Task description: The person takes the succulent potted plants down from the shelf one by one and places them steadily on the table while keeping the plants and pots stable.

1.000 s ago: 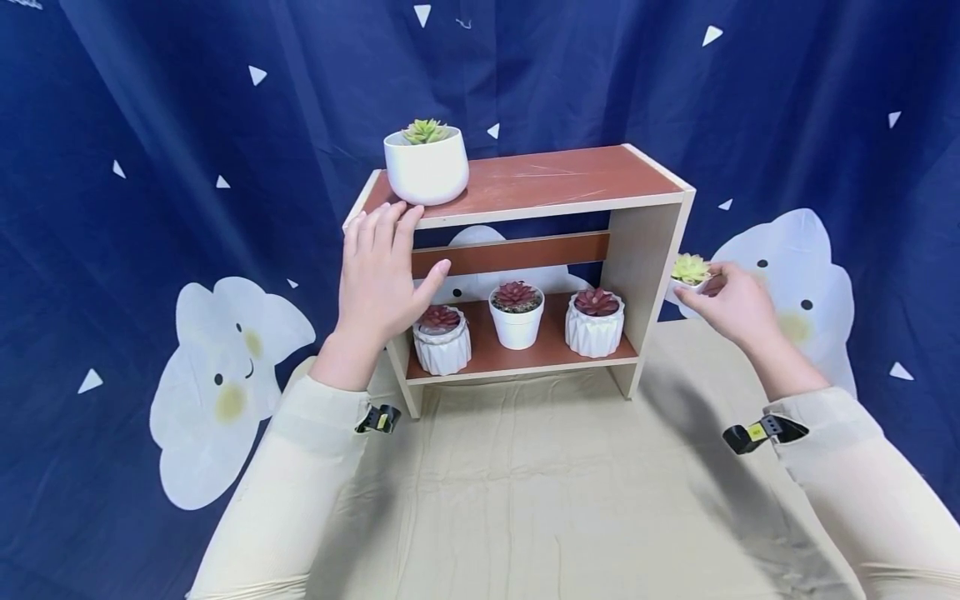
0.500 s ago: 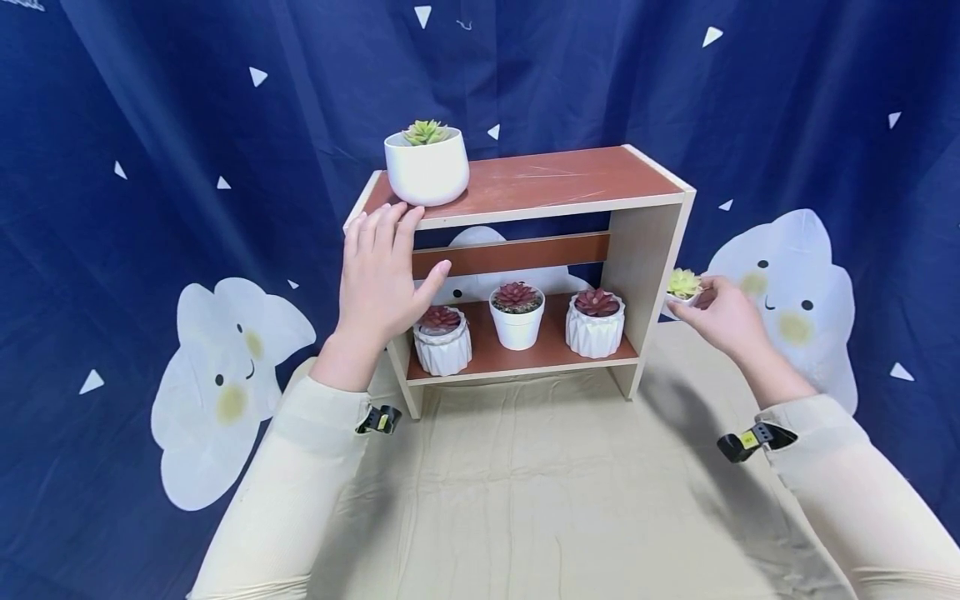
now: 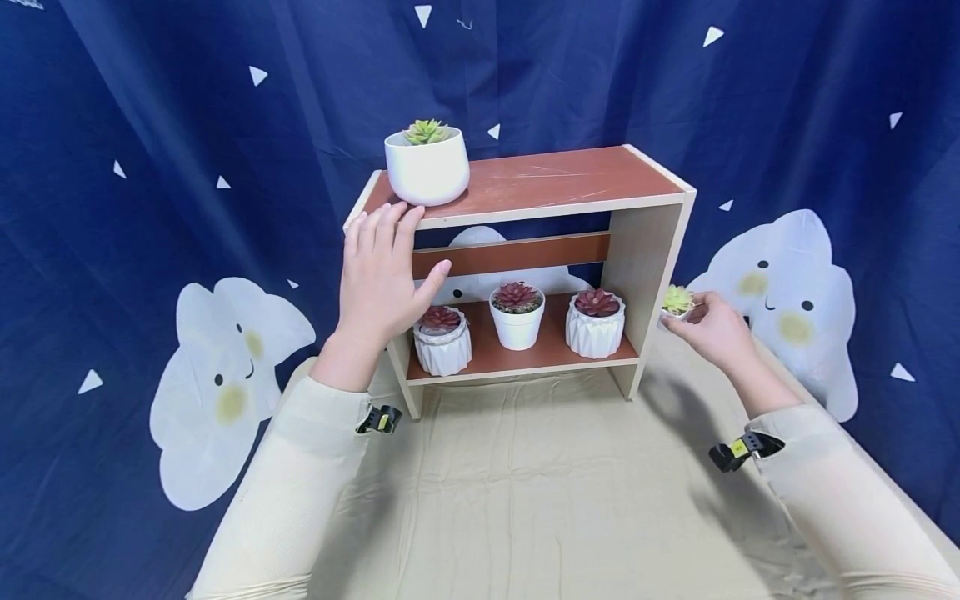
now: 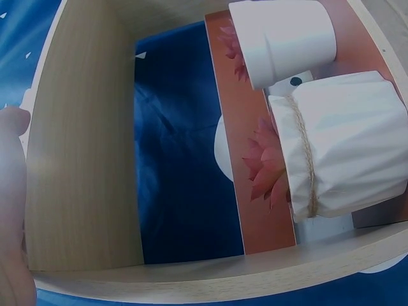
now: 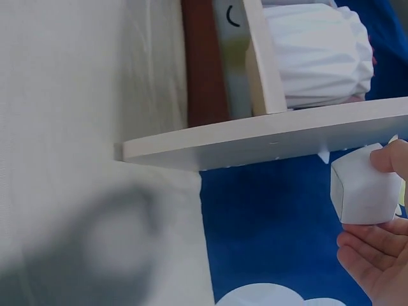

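With the small succulent pot [image 5: 363,191] just right of the shelf [image 3: 555,179], the right hand [image 3: 716,332], fingers pinching it, should hold it level, the left hand [image 3: 378,283], fingers outstretched, touching the shelf's left front.

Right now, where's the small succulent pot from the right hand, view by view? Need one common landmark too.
Head: succulent pot right of centre at about mid-height, held in the right hand, just right of the shelf unit.
Left wrist: succulent pot not in it.
Right wrist: succulent pot near the right edge, slightly below mid-height.
Shared landmark: the shelf unit, in all three views.
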The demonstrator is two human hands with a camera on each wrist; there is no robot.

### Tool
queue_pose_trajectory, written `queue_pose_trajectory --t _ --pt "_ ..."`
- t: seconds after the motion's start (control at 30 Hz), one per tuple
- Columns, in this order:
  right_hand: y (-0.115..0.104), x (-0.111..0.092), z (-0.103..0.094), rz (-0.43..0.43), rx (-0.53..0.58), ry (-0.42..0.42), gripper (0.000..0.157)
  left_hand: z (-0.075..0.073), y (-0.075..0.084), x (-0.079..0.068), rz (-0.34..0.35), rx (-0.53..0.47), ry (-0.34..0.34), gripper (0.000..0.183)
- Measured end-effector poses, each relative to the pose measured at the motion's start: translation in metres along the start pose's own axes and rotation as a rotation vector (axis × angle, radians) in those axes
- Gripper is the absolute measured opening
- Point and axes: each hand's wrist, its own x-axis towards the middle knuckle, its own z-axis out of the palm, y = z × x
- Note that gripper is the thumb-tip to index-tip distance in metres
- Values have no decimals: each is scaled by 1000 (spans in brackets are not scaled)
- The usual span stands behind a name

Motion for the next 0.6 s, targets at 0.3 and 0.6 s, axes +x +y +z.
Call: queue_pose_trajectory --t 0.3,0.6 --pt "8 -4 13 21 7 -14 72 1 -1 0 8 1 14 78" --pt "15 -7 25 31 31 -31 69 0 1 0 1 4 -1 78"
